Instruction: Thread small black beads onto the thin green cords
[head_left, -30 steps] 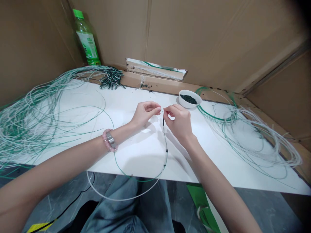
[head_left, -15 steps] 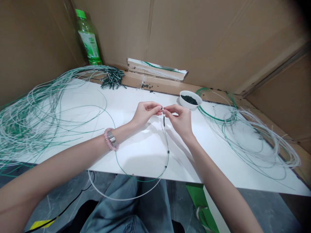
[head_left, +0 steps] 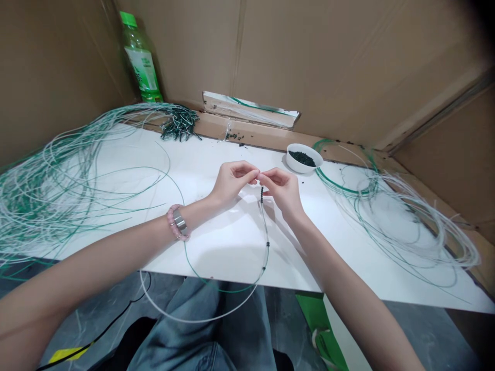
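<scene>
My left hand [head_left: 236, 181], with a pink bead bracelet at its wrist, is closed in a pinch, thumb against forefinger. Touching its fingertips, my right hand [head_left: 283, 191] pinches too. From where the fingertips meet hangs a beaded cord [head_left: 262, 196], with a short row of small dark beads just below the fingers. Lower down, a few more dark beads sit apart on the thin strands. Green and white strands loop down past the table's front edge over my lap. Whatever lies right between the fingertips is hidden.
A white bowl [head_left: 303, 166] of dark beads stands behind my right hand. Tangled green and white cords [head_left: 73, 170] with dark beaded ends lie left; coiled cords [head_left: 436, 232] lie right. A green bottle [head_left: 144, 72] stands by the cardboard wall [head_left: 309, 62]. Loose beads lie along the back edge.
My right hand has shifted slightly left, and its fingertips have closed up against the left ones. A loose bead now shows on the table right of it. The hanging cord has barely moved.
</scene>
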